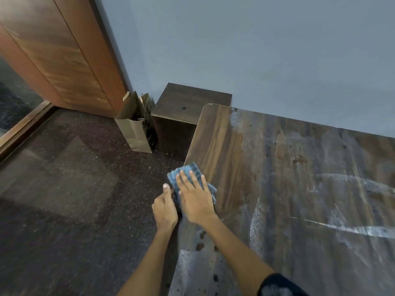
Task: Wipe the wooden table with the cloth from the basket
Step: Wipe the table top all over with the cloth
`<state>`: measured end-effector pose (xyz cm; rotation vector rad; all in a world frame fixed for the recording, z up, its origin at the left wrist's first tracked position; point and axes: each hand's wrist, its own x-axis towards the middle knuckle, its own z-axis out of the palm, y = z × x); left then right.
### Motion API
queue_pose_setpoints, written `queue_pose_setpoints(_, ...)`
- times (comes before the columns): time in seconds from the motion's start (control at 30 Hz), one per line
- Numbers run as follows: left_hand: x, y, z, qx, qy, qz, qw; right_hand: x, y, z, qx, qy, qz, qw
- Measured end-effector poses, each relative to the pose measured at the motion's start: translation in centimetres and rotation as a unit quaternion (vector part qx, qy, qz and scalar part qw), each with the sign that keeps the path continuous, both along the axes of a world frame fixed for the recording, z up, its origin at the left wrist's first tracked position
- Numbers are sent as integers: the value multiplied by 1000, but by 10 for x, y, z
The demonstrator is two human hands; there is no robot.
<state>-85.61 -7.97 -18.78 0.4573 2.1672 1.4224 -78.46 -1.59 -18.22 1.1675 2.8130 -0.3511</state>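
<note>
A blue checked cloth [193, 169] lies over the left edge of the wooden table [288, 178]. My right hand [195, 199] presses flat on the cloth with straight, spread fingers. Just left of the table edge, my left hand [164, 208] is loosely curled with its thumb pointing up; it sits beside the cloth's hanging part, and I cannot tell whether it holds the cloth. The tabletop carries pale dusty smears and dark spots, while a strip along its left side looks cleaner. No basket is in view.
A brown paper bag [133, 129] stands on the dark carpet by the wall corner. Beside it is a low dark wooden box [186, 107], just beyond the table's far left corner. A wooden door [64, 56] is at the left.
</note>
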Motion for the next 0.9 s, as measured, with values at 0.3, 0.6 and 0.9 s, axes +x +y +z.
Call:
queue_pose_setpoints(0.3, 0, -5, -4, 17, -2, 13, 1000, 99, 2, -6, 9, -22, -31, 999)
queue_pose_setpoints(0.6, 3, -13, 0, 24, -14, 13, 1000, 2, 38, 5, -12, 0, -94, 995)
queue_pose_setpoints(0.9, 3, -15, -1, 29, -10, 11, 999, 99, -39, -12, 21, 18, -13, 1000)
